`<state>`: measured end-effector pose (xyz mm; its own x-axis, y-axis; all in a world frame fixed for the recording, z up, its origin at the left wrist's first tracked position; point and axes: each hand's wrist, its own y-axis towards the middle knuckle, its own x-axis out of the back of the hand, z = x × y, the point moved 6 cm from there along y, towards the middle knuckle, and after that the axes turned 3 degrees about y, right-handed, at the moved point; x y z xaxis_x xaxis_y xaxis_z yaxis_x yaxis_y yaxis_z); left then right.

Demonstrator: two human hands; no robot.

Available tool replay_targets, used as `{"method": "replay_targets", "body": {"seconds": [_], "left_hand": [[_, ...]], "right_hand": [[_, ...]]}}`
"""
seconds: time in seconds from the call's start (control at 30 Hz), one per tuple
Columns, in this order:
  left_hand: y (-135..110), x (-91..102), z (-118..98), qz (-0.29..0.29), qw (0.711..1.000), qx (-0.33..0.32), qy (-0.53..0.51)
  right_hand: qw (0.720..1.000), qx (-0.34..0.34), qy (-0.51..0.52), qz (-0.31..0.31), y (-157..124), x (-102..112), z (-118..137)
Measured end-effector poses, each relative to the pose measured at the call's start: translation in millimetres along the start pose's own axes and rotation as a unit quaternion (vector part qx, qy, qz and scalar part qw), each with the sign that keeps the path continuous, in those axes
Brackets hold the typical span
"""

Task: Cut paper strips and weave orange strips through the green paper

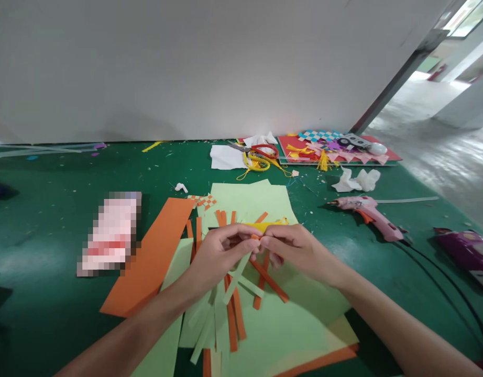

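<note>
My left hand (218, 251) and my right hand (294, 248) meet over a pile of paper, fingers pinched together on thin orange and light green paper strips (241, 283). The strips hang and fan out below both hands. A yellow strip (265, 225) lies just behind my fingertips. Under my hands are light green paper sheets (288, 324) and an orange sheet (155, 256). A small orange-and-white woven checker piece (204, 201) lies beyond the left hand.
On the green table top (48, 220): a pink glue gun (369, 212) with black cord at right, crumpled white tissue (357, 180), red-handled scissors (261, 152) with yellow cord, a red board with paper crafts (336, 149), a purple object (467, 251), a pixelated pink patch (111, 233).
</note>
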<state>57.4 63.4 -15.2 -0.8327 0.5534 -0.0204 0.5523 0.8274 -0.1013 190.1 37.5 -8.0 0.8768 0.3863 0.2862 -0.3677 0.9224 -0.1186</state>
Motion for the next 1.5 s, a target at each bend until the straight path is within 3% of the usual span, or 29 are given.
{"method": "replay_targets", "body": {"seconds": [0.37,0.73,1.17,1.5], "left_hand": [[-1,1.9,-1,-0.024,1.000,0.005,-0.004],[1,2.1,7,-0.003,0.997,0.071,0.034],[2,20.8,11,-0.128,0.990,0.055,-0.019],[2,20.0,7,-0.121,0.992,0.039,-0.012]], "right_hand": [[1.000,-0.006,-0.019,-0.008,2,4,3],[0.999,-0.024,-0.038,-0.007,4,5,-1],[0.988,0.001,-0.131,-0.076,5,26,-2],[0.987,-0.003,-0.144,-0.066,6,17,-1]]}}
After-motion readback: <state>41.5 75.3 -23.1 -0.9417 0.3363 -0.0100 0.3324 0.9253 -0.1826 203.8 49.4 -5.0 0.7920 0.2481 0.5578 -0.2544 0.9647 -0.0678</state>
